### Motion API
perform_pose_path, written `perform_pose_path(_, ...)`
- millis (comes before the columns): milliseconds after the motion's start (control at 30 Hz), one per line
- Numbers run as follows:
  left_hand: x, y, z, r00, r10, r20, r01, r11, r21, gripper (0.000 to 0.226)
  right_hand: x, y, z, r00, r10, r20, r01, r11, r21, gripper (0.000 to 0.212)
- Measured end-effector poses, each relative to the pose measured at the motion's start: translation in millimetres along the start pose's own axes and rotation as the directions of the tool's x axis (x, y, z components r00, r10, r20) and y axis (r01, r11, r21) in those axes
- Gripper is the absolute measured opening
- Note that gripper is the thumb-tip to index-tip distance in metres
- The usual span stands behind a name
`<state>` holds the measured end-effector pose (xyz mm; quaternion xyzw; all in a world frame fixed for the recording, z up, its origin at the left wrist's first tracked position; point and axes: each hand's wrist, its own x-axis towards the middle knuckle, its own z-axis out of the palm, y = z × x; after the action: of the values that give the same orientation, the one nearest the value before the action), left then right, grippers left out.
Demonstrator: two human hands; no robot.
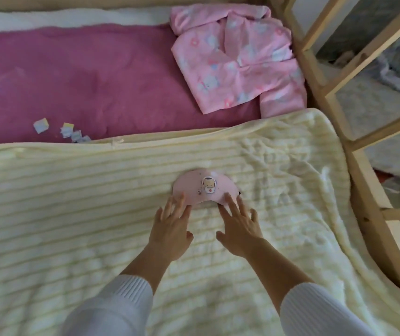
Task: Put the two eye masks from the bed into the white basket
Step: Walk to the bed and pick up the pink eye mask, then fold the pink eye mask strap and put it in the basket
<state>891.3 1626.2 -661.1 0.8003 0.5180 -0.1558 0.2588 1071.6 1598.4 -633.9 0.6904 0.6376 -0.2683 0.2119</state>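
Cream ribbed blanket [73,214] covers the near part of the bed, with a magenta sheet [97,81] beyond it. 1 pink eye mask [203,187] lies flat on the blanket, centre-right. Both hands are spread open, gripping nothing: the left hand [172,226] touches the mask's left end, the right hand [239,224] its right end. Pink pyjamas [237,61] lie at far right.

- A pink eye mask [203,186] is laid flat on a cream ribbed blanket [73,202].
- Its near edge is touched by the spread fingers of the left hand [171,229] and the right hand [239,226].
- Pink pyjamas [237,61] are seen on a magenta sheet [85,76].
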Motion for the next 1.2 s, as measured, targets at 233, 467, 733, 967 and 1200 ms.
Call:
perform_pose_path(233,-30,16,-42,0.896,0.106,-0.432,-0.24,0.933,-0.268,0.047,-32,0,-50,0.91,0.067,-0.409,0.112,0.911,0.398,0.04)
perform_pose_path(467,-110,63,-118,0.868,-0.149,-0.473,-0.319,0.564,-0.762,0.02,-117,-2,-103,0.899,0.286,-0.333,0.154,0.504,0.85,0.031)
perform_pose_path(733,-203,105,-185,0.903,-0.065,-0.425,-0.32,0.561,-0.764,0.029,-220,8,-134,0.954,0.107,-0.279,0.268,0.105,0.958,0.03)
perform_pose_path(967,-265,139,-209,0.954,-0.068,-0.29,-0.178,0.65,-0.739,0.031,-286,20,-132,0.979,-0.02,-0.202,0.193,-0.222,0.956,0.006)
perform_pose_path(1200,-301,153,-220,0.891,-0.251,-0.379,-0.181,0.568,-0.803,0.026,-335,29,-119,0.946,-0.233,-0.225,0.217,-0.059,0.974,0.013)
